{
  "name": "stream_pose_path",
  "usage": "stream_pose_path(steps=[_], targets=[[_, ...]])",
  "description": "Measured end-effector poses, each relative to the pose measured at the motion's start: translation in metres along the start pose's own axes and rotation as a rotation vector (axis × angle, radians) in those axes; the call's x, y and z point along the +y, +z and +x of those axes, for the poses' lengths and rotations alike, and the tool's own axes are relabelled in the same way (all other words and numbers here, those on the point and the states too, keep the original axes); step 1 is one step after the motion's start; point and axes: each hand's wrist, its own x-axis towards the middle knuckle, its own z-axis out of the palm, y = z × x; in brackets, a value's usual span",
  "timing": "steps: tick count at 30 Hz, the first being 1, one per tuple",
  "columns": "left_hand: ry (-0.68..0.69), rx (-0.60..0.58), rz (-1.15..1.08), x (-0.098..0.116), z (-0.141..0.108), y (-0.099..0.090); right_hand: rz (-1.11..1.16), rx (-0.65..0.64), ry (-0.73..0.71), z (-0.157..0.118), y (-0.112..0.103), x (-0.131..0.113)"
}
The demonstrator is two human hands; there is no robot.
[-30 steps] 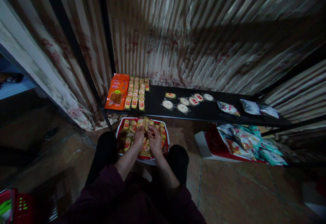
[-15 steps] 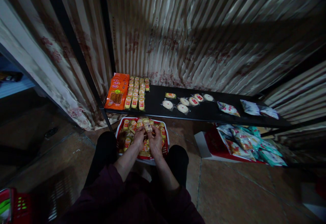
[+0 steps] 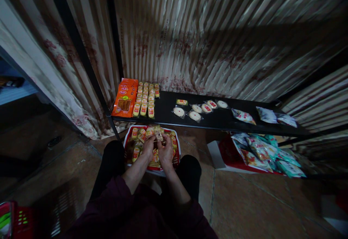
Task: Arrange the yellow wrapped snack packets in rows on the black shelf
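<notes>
Between my legs rests a red-and-white box (image 3: 126, 138) of small yellow snack cakes (image 3: 136, 154) in clear wrappers. Over its middle, my left hand (image 3: 148, 146) and my right hand (image 3: 166, 150) are close together, fingers closed. They pinch one wrapped snack cake (image 3: 158, 134) between them, its clear film catching the light. Part of the cake is hidden behind the fingers. Just beyond the box, rows of similar cakes (image 3: 144, 103) stand on a black shelf (image 3: 164, 114), beside orange snack packets (image 3: 124, 99).
Round white wrapped pastries (image 3: 195, 116), a lone yellow cake (image 3: 182, 102) and several bags (image 3: 243, 116) lie farther right along the shelf. Below it, a carton (image 3: 221, 155) holds green and white bags. A dark post (image 3: 114, 28) rises at the left; a red basket (image 3: 24, 219) sits lower left.
The held cake has turned slightly in my fingers and its printed face shows differently. Both hands stay over the box; the shelf items have not moved.
</notes>
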Motion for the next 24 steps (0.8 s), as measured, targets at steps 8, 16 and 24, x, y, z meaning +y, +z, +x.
stream_pose_path(steps=[8, 16, 24], targets=[[-0.038, 0.061, 0.014, 0.0002, -0.0023, 0.0017, -0.135, -0.032, -0.118, -0.0043, -0.0029, -0.0027], [-0.138, -0.034, -0.135, 0.0021, -0.0052, 0.0033, -0.168, -0.039, -0.207, -0.0069, -0.0023, -0.0054], [-0.173, -0.044, -0.179, 0.0058, -0.007, 0.0051, -0.158, -0.029, -0.239, -0.0085, -0.0014, -0.0075]])
